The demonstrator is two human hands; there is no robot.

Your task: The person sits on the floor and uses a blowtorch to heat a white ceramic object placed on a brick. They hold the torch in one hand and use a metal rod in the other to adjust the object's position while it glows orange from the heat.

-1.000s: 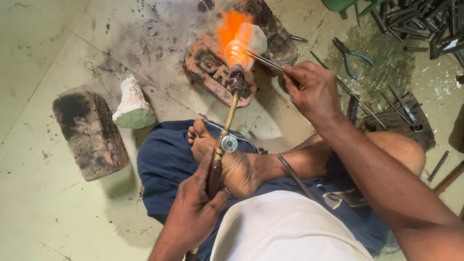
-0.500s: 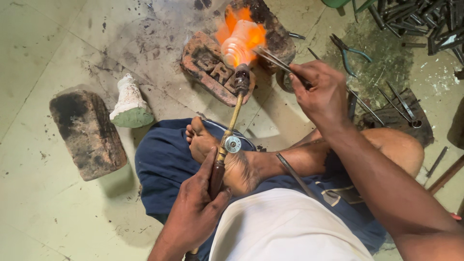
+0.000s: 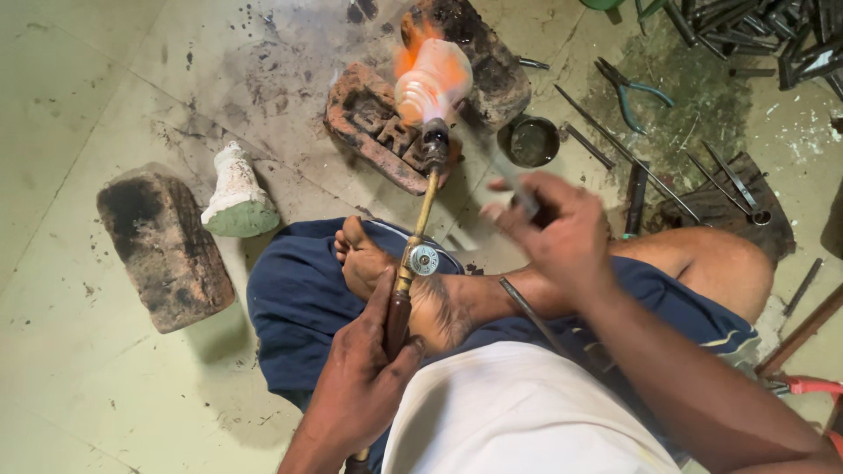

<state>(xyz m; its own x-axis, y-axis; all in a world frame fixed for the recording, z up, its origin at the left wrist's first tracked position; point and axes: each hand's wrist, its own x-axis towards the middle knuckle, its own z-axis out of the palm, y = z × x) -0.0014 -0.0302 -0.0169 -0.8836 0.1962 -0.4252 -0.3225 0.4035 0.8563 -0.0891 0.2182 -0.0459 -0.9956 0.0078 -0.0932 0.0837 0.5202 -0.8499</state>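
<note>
Left hand [image 3: 364, 386] closed around torch [image 3: 413, 263] handle, nozzle aimed away over foot [image 3: 386, 276], flame [image 3: 430, 75] burning against brick [image 3: 382, 132]. Right hand [image 3: 553, 237] pinching blurred tweezers [image 3: 518, 193], lifted clear of flame, near small cup [image 3: 529, 140]. Pliers [image 3: 632, 88], rods [image 3: 615, 145] on floor [image 3: 79, 79] right; block [image 3: 162, 246] left.

Place: small metalworking workshop, floor-level.
Floor [image 3: 105, 79]: pale concrete, stained with soot and dark spatter.
Heat source: gas torch [image 3: 413, 263] with brass tube and valve, orange flame [image 3: 432, 75] burning.
Fire surface: scorched bricks [image 3: 373, 123] under the flame, another blackened brick [image 3: 162, 246] to the side.
Tools: pliers [image 3: 628, 88], thin metal rods [image 3: 606, 140], small metal cup [image 3: 529, 140] scattered on the floor.
Stock: heap of dark metal pieces [image 3: 755, 35] in the far corner.
</note>
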